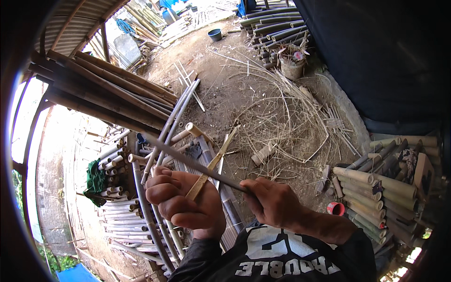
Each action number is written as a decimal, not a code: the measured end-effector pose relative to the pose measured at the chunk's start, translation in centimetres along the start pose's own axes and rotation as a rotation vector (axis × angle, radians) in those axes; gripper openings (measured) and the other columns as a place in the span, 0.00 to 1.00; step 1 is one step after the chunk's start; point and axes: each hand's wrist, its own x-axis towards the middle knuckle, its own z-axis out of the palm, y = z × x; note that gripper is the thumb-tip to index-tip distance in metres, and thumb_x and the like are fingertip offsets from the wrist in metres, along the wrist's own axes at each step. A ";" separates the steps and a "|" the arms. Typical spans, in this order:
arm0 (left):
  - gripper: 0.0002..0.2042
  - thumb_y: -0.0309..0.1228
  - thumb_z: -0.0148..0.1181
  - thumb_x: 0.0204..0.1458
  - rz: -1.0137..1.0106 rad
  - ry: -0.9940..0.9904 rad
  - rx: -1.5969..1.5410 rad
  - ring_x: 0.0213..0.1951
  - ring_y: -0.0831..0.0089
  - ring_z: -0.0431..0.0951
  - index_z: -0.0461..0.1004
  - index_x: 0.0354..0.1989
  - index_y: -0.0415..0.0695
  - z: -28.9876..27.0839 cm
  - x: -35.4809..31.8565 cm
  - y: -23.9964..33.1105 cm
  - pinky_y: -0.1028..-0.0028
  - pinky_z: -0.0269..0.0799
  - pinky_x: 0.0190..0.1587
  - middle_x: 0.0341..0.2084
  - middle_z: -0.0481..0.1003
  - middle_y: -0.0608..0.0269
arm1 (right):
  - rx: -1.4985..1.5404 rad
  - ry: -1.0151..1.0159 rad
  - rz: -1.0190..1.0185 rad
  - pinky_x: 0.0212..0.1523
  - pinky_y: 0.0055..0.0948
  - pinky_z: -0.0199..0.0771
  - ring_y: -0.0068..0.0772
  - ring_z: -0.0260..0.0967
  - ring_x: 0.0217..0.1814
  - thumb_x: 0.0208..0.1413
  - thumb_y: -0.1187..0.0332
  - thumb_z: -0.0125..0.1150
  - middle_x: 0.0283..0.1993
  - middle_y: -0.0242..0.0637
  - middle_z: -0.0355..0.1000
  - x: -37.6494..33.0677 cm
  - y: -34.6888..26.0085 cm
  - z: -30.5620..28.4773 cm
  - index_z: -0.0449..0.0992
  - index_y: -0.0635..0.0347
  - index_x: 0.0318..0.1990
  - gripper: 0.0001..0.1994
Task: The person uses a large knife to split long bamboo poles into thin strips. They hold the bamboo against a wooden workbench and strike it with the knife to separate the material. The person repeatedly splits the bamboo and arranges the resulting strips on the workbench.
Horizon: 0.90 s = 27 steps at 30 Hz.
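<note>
My left hand (pixel 185 199) is closed, palm up, around a flat yellowish bamboo strip (pixel 217 159). The strip slants up and away to the right from my curled fingers. In my right fist (pixel 277 201) is one end of a long, narrow grey blade (pixel 195 163); its grip is hidden by my fingers. The blade reaches up and left above my left hand and crosses the strip in view. Its far end looks blurred. Whether blade and strip touch, I cannot tell.
Bamboo poles on a low frame (pixel 162 141) stand by my left hand. Thin shavings (pixel 282 127) litter the dirt floor ahead. Cut bamboo (pixel 364 188) is stacked at the right, near a red can (pixel 335 208). A dark bucket (pixel 214 35) stands far off.
</note>
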 end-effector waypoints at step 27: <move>0.24 0.47 0.35 0.64 0.081 -0.060 -0.060 0.31 0.71 0.57 0.51 0.14 0.53 1.6 0.4 -2.1 0.66 0.54 0.41 0.25 0.51 0.68 | -0.137 -0.162 0.232 0.23 0.38 0.76 0.45 0.75 0.25 0.63 0.64 0.52 0.30 0.45 0.73 2.2 1.7 2.1 0.72 0.66 0.41 0.12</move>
